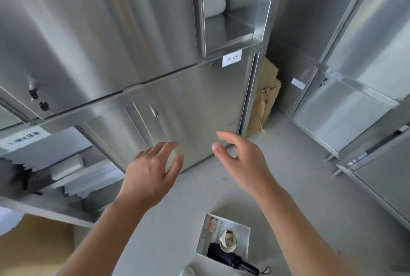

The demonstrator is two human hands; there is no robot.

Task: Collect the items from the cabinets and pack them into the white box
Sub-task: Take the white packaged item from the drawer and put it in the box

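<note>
Both hands, left hand (153,171) and right hand (240,160), spread wide and empty; probably reaching for the closed stainless-steel cabinet door (188,107) ahead; open white box (223,240) waits below the wrists.

I had only the one wide-angle view, worn at head height and tipped forward and down, so it faced the steel cabinet doors (177,102) close ahead and took in the grey floor (299,187) beneath. Both forearms ran up from the bottom edge, with the left hand (150,171) and right hand (241,160) near the lens. The white box (224,240) sat low in frame, almost underfoot, and the lens bowed the cabinet lines outward.
</note>
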